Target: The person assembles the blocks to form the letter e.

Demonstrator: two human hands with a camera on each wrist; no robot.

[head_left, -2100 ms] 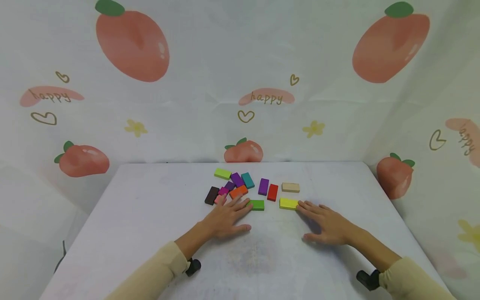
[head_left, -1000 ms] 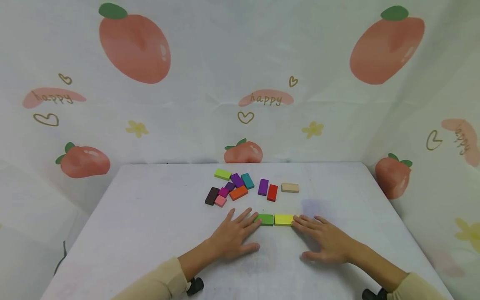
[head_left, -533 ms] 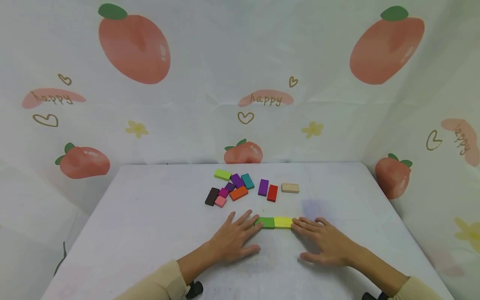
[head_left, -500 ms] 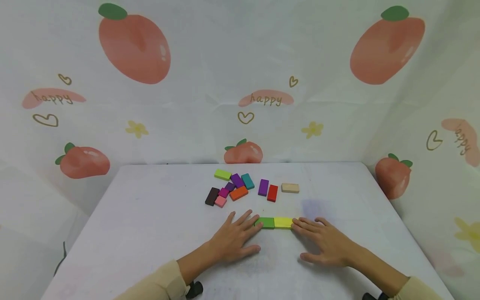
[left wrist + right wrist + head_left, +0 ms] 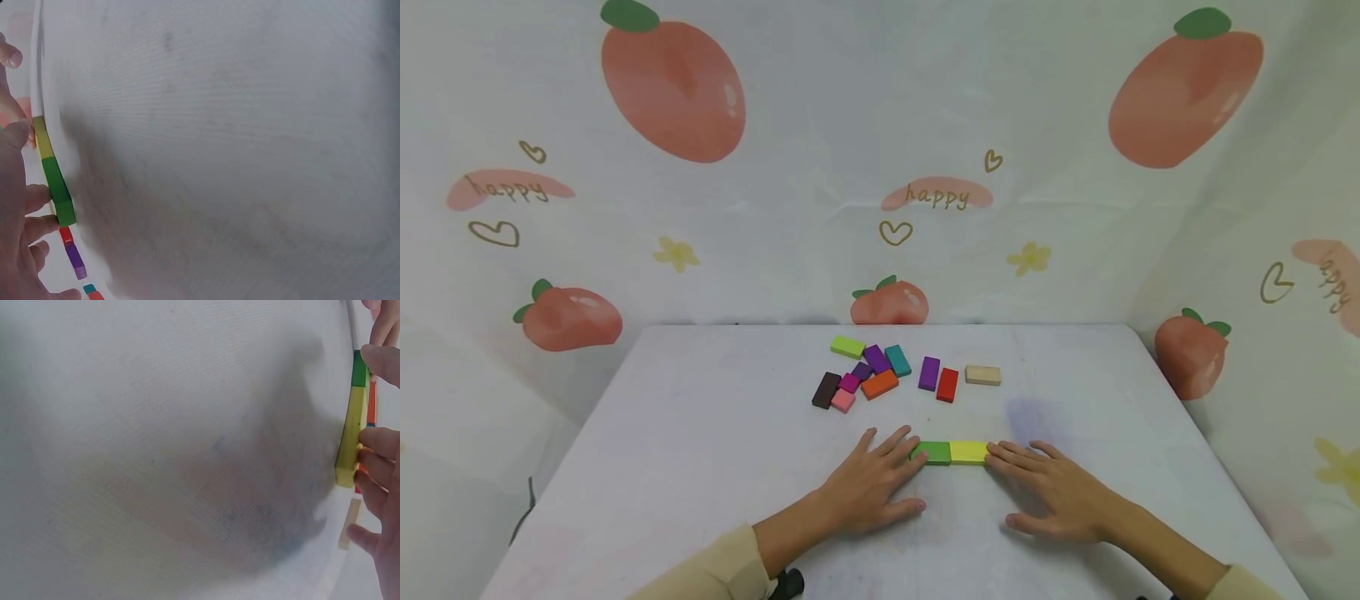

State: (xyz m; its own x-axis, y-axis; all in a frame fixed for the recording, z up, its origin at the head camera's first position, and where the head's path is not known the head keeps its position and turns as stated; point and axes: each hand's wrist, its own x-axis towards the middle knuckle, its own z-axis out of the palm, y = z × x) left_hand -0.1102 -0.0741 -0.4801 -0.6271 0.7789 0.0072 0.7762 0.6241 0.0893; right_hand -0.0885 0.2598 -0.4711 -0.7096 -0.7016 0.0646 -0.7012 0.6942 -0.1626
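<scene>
A green block (image 5: pixel 936 453) and a yellow block (image 5: pixel 968 452) lie flat on the table, end to end in one row. My left hand (image 5: pixel 874 485), fingers spread and fairly straight, rests its fingertips on the left end of the green block. On the yellow block's right end lie the fingertips of my right hand (image 5: pixel 1057 497), also with extended fingers. Both thumbs point inward, off the blocks. The left wrist view shows the green block (image 5: pixel 58 190) under the fingertips, and the right wrist view shows the yellow block (image 5: pixel 351 437) the same way.
Behind the row lies a loose group of blocks, among them an orange block (image 5: pixel 880 384), a dark brown block (image 5: pixel 827 390) and a teal block (image 5: pixel 898 360). Farther right are a purple block (image 5: pixel 929 373), a red block (image 5: pixel 947 385) and a beige block (image 5: pixel 982 375). A patterned cloth (image 5: pixel 805 242) hangs behind the table.
Both hands have slid the green and yellow blocks toward me and toward each other, from apart to end to end. Over the last half second they move slightly nearer. The other blocks stay put.
</scene>
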